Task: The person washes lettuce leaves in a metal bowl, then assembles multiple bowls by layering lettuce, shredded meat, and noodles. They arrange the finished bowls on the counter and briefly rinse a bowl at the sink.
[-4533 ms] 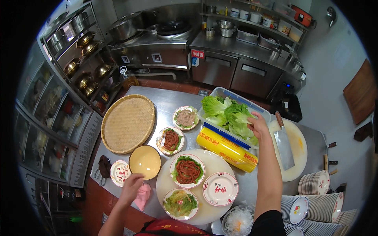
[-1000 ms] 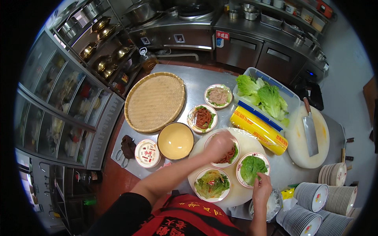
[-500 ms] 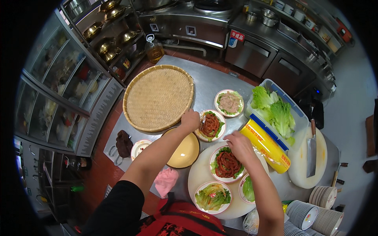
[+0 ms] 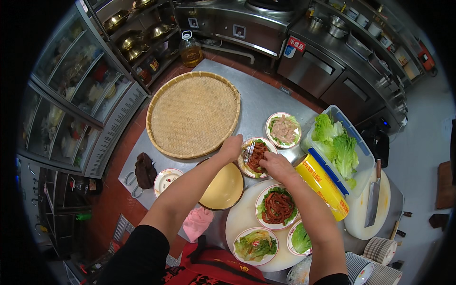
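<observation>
A white plate with a red rim [image 4: 261,175] holds reddish-brown meat strips [image 4: 257,156] on green leaves. Shiny glints over its left part look like clear cling film. My left hand [image 4: 231,148] is closed at the left edge of this plate, fingertips pinching at the film. From the other side, my right hand [image 4: 279,167] reaches over the right rim, its fingers bent together close to the meat. What lies under those fingertips is partly hidden. Beside my right wrist lies a thick yellow cling film roll [image 4: 321,186].
A round bamboo tray [image 4: 192,114] and a yellow bowl [image 4: 222,187] lie left. Around stand a plate of pale meat [image 4: 284,129], a larger meat plate [image 4: 277,207], lettuce plates [image 4: 256,245], a lettuce tub [image 4: 365,142], a cleaver [image 4: 373,202] on a board and stacked plates [image 4: 380,251].
My right hand has moved left and forward, from above the larger meat plate to the smaller plate's right rim. My left hand stays at its left edge. The view has shifted slightly.
</observation>
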Action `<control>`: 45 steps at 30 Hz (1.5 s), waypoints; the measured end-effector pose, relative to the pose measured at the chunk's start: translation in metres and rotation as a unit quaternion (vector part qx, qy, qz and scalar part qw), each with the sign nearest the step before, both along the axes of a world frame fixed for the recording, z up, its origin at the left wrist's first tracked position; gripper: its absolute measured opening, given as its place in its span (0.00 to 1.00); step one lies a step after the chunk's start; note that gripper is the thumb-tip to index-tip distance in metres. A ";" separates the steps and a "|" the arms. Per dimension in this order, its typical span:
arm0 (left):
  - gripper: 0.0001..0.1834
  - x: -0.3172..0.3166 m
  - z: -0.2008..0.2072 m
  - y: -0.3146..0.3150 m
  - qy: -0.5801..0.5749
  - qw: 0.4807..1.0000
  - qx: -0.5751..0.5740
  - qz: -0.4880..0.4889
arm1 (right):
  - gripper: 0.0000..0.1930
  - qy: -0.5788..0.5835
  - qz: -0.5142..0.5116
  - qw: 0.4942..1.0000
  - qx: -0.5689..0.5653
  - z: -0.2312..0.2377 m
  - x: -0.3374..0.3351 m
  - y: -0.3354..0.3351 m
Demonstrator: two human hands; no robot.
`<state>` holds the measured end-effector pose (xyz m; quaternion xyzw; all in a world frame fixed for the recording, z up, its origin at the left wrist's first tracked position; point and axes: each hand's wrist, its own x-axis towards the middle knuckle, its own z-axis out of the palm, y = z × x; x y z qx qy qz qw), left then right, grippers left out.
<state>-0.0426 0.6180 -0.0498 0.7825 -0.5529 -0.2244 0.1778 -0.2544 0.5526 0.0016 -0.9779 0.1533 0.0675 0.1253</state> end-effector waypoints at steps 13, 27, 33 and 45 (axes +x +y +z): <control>0.21 -0.001 0.025 0.002 0.074 0.995 0.060 0.014 | 0.04 -0.236 -0.258 0.818 0.457 0.062 -0.001 -0.024; 0.32 -0.039 0.142 0.006 0.416 0.892 -0.102 -0.145 | 0.06 -0.269 -0.217 0.821 0.454 0.188 0.002 -0.016; 0.10 -0.092 0.212 0.012 0.479 0.845 -0.195 -0.135 | 0.07 -0.283 -0.264 0.841 0.379 0.243 -0.061 0.014; 0.12 -0.232 0.238 0.057 0.371 0.852 -0.102 -0.355 | 0.07 -0.374 -0.404 0.749 0.369 0.244 -0.211 0.120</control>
